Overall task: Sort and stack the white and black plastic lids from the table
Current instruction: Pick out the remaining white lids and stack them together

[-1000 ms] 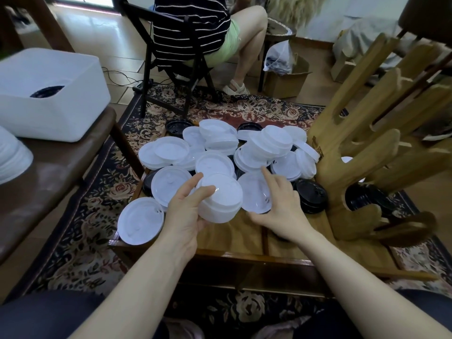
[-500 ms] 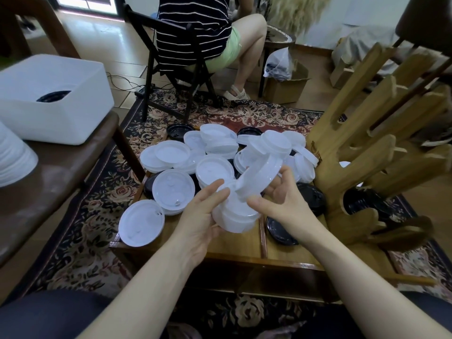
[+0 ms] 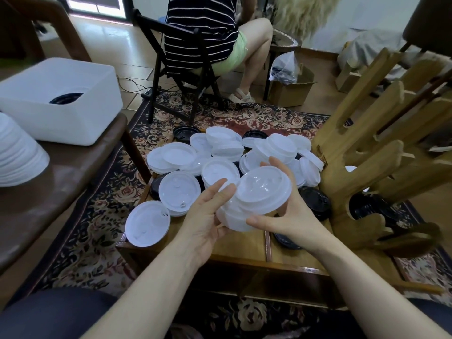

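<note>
both hands round a stack of white lids (image 3: 254, 201) above the table (image 3: 244, 243), left hand (image 3: 205, 216) fingers curled under it, right hand (image 3: 286, 211) fingers clamped on top lid, loose lids (image 3: 220, 155) piled behind

The stack (image 3: 241, 217) hides most fingers of both hands. White lids (image 3: 220, 152) cover several black lids (image 3: 315, 201) almost entirely. The frame's left edge cuts off the plates (image 3: 17, 157). The bin (image 3: 61, 99) conceals most of its contents.
</note>
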The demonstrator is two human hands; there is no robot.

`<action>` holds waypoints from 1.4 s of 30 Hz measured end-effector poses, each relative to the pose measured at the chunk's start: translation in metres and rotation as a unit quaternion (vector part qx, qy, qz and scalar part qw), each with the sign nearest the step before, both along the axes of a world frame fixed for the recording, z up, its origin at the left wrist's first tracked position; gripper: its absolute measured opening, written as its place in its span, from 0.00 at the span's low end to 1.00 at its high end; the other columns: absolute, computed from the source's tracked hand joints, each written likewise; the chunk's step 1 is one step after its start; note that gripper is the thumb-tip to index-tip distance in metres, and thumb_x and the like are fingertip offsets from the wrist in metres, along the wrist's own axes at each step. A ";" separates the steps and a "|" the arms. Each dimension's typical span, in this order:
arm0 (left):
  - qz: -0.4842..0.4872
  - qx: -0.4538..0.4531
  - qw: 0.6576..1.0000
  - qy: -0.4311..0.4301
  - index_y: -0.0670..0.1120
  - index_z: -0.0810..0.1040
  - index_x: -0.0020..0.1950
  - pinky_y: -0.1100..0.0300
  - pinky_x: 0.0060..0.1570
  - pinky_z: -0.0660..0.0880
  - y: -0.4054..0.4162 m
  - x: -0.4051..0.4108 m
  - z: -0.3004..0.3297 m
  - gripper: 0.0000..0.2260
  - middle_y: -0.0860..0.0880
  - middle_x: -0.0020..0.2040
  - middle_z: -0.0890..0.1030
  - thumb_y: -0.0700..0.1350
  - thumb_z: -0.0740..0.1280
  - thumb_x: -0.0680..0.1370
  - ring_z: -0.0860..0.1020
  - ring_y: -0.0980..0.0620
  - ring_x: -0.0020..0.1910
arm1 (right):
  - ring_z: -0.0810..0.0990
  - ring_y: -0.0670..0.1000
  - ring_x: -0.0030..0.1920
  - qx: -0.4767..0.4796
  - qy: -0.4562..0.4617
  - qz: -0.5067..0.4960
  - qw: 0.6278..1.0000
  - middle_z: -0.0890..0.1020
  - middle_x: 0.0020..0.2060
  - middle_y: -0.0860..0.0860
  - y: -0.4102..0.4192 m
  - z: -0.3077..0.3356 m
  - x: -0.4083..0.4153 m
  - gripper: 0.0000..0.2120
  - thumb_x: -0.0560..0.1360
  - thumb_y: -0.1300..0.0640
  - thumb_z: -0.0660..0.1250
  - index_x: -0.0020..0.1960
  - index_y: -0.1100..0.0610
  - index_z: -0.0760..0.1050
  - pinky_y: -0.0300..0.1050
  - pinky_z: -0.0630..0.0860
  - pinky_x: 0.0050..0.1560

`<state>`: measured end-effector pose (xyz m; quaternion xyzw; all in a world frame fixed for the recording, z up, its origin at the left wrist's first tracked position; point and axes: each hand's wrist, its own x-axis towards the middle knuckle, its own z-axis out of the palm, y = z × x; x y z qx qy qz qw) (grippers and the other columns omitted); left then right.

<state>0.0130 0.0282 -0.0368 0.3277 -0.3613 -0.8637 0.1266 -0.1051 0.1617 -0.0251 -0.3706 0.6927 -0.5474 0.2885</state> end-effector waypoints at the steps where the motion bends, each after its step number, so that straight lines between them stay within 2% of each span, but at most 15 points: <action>1: 0.001 0.000 1.000 0.000 0.52 0.78 0.66 0.50 0.51 0.82 0.000 0.000 0.000 0.29 0.49 0.59 0.84 0.50 0.76 0.65 0.83 0.48 0.55 | 0.72 0.34 0.65 -0.001 -0.004 0.001 1.000 0.70 0.67 0.39 0.000 0.000 -0.001 0.56 0.56 0.49 0.79 0.76 0.44 0.51 0.27 0.70 0.58; 5: -0.002 -0.010 1.000 0.002 0.53 0.78 0.67 0.51 0.51 0.82 0.000 -0.001 0.002 0.30 0.50 0.59 0.84 0.50 0.76 0.64 0.83 0.48 0.56 | 0.77 0.36 0.60 -0.015 -0.017 -0.005 1.000 0.76 0.62 0.42 0.001 0.005 -0.004 0.52 0.56 0.50 0.78 0.76 0.48 0.58 0.28 0.73 0.54; 10: -0.015 -0.020 1.000 0.005 0.53 0.79 0.66 0.50 0.53 0.81 0.000 0.000 0.003 0.28 0.50 0.59 0.84 0.52 0.75 0.66 0.83 0.48 0.57 | 0.78 0.36 0.58 -0.008 0.002 -0.011 1.000 0.75 0.60 0.42 0.003 0.006 -0.009 0.47 0.60 0.59 0.80 0.73 0.50 0.59 0.30 0.74 0.53; 13: -0.031 -0.030 0.999 0.008 0.52 0.79 0.66 0.46 0.59 0.78 0.001 0.000 0.004 0.27 0.50 0.60 0.84 0.52 0.74 0.67 0.82 0.47 0.59 | 0.76 0.43 0.64 0.026 0.031 0.001 0.999 0.77 0.62 0.44 0.005 0.006 -0.016 0.43 0.58 0.51 0.80 0.69 0.50 0.65 0.39 0.74 0.60; 17: -0.039 -0.039 0.998 0.006 0.53 0.80 0.64 0.46 0.60 0.77 0.000 0.001 0.006 0.26 0.50 0.58 0.85 0.52 0.74 0.66 0.83 0.48 0.57 | 0.70 0.45 0.70 0.059 0.084 0.018 0.995 0.73 0.68 0.45 0.008 0.006 -0.022 0.43 0.62 0.45 0.78 0.73 0.47 0.65 0.52 0.69 0.70; 19: -0.048 -0.049 0.998 0.003 0.53 0.79 0.65 0.49 0.55 0.79 0.000 0.002 0.006 0.25 0.50 0.58 0.85 0.53 0.73 0.68 0.83 0.49 0.56 | 0.68 0.41 0.71 0.072 0.092 0.022 0.993 0.68 0.71 0.42 0.008 0.006 -0.023 0.46 0.62 0.42 0.76 0.76 0.44 0.60 0.47 0.68 0.71; 21: -0.060 -0.059 0.996 -0.005 0.53 0.79 0.66 0.52 0.52 0.80 0.000 0.002 0.007 0.21 0.49 0.59 0.84 0.53 0.71 0.73 0.83 0.49 0.56 | 0.66 0.35 0.70 0.077 0.075 0.025 0.994 0.65 0.72 0.36 0.007 0.005 -0.022 0.49 0.62 0.41 0.76 0.76 0.38 0.55 0.36 0.67 0.69; 23: -0.070 -0.066 0.995 -0.014 0.52 0.79 0.66 0.52 0.53 0.79 0.001 0.002 0.008 0.19 0.49 0.59 0.84 0.54 0.69 0.76 0.83 0.48 0.56 | 0.68 0.33 0.68 0.077 0.060 0.017 0.995 0.68 0.69 0.32 0.006 0.004 -0.019 0.48 0.60 0.42 0.78 0.74 0.36 0.56 0.28 0.68 0.63; 25: -0.071 -0.071 0.995 -0.022 0.52 0.81 0.65 0.51 0.52 0.80 0.002 0.001 0.008 0.17 0.48 0.59 0.84 0.55 0.69 0.77 0.83 0.48 0.55 | 0.72 0.34 0.64 0.076 0.062 -0.001 0.995 0.73 0.63 0.34 0.004 0.002 -0.017 0.44 0.58 0.42 0.78 0.70 0.39 0.62 0.28 0.70 0.59; 28: -0.064 -0.066 0.995 -0.031 0.51 0.83 0.59 0.53 0.47 0.80 0.001 0.001 0.009 0.15 0.47 0.54 0.86 0.56 0.69 0.77 0.83 0.49 0.51 | 0.75 0.38 0.62 0.067 0.060 -0.006 0.996 0.76 0.61 0.39 0.004 0.004 -0.017 0.40 0.59 0.42 0.78 0.67 0.43 0.66 0.32 0.73 0.57; 32: -0.062 -0.061 0.995 -0.037 0.49 0.84 0.59 0.51 0.49 0.80 0.000 0.001 0.009 0.16 0.47 0.51 0.86 0.56 0.68 0.77 0.83 0.48 0.50 | 0.75 0.39 0.62 0.090 0.064 0.029 0.993 0.77 0.59 0.35 0.005 0.007 -0.016 0.35 0.64 0.48 0.78 0.67 0.43 0.66 0.32 0.74 0.57; 35: -0.069 -0.066 0.995 -0.034 0.48 0.84 0.58 0.48 0.54 0.80 0.001 0.001 0.009 0.16 0.46 0.50 0.86 0.56 0.68 0.77 0.83 0.49 0.49 | 0.74 0.38 0.63 0.111 0.071 0.044 0.990 0.75 0.62 0.36 0.006 0.003 -0.014 0.39 0.64 0.46 0.78 0.70 0.42 0.64 0.32 0.72 0.59; 38: -0.067 -0.067 0.995 -0.030 0.47 0.84 0.59 0.47 0.57 0.79 0.001 -0.001 0.009 0.17 0.44 0.53 0.86 0.56 0.68 0.77 0.83 0.48 0.49 | 0.71 0.31 0.62 0.115 0.073 0.042 0.990 0.71 0.65 0.35 0.006 0.005 -0.012 0.42 0.67 0.47 0.79 0.74 0.42 0.59 0.25 0.68 0.56; 42: -0.071 -0.074 0.995 -0.013 0.47 0.83 0.61 0.45 0.57 0.79 0.001 0.001 0.009 0.17 0.44 0.55 0.85 0.56 0.67 0.78 0.84 0.47 0.51 | 0.71 0.32 0.61 0.122 0.097 0.045 0.987 0.71 0.63 0.35 0.006 0.005 -0.010 0.40 0.66 0.49 0.77 0.72 0.45 0.61 0.24 0.68 0.56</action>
